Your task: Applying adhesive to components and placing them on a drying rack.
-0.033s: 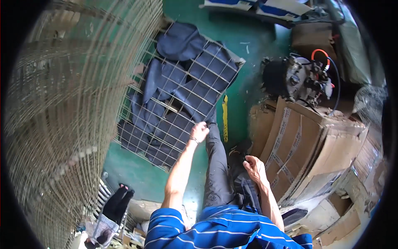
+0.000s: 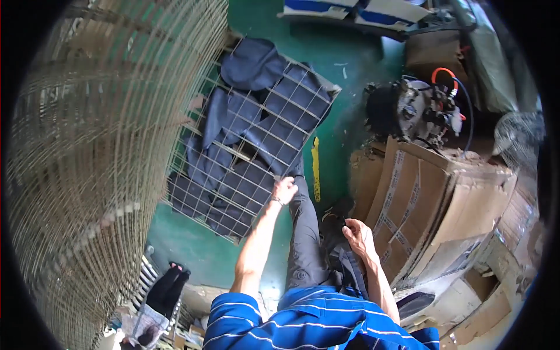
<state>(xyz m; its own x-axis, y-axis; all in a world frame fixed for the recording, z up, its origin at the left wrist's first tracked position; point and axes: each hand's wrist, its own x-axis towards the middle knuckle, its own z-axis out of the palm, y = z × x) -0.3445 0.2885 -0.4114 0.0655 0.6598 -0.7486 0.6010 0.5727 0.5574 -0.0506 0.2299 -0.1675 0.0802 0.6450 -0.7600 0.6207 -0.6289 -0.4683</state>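
Note:
A wire mesh rack [image 2: 240, 153] slants over the green floor ahead of me, with several dark blue-grey sheets of soft material [image 2: 252, 63] bunched and overlapping on it. My left hand [image 2: 284, 191] is closed at its near right edge, fingers curled round the wire border. Beside the stacked cardboard, my right hand [image 2: 359, 236] is held near my right thigh. Its fingers are pinched together over a small dark spot that I cannot make out. My dark trouser leg [image 2: 303, 239] stretches forward between both hands.
Tall stacked wire mesh panels [image 2: 99, 163] rise along the left. Flattened cardboard boxes [image 2: 426, 204] lean at the right, with a greasy machine with an orange hose [image 2: 417, 108] behind them. A yellow floor strip [image 2: 316, 169] lies past my leg. Another person [image 2: 157, 303] is at lower left.
The view has shifted slightly, and the rack's far end sits a little lower in the picture. Both hands keep the same closed shape.

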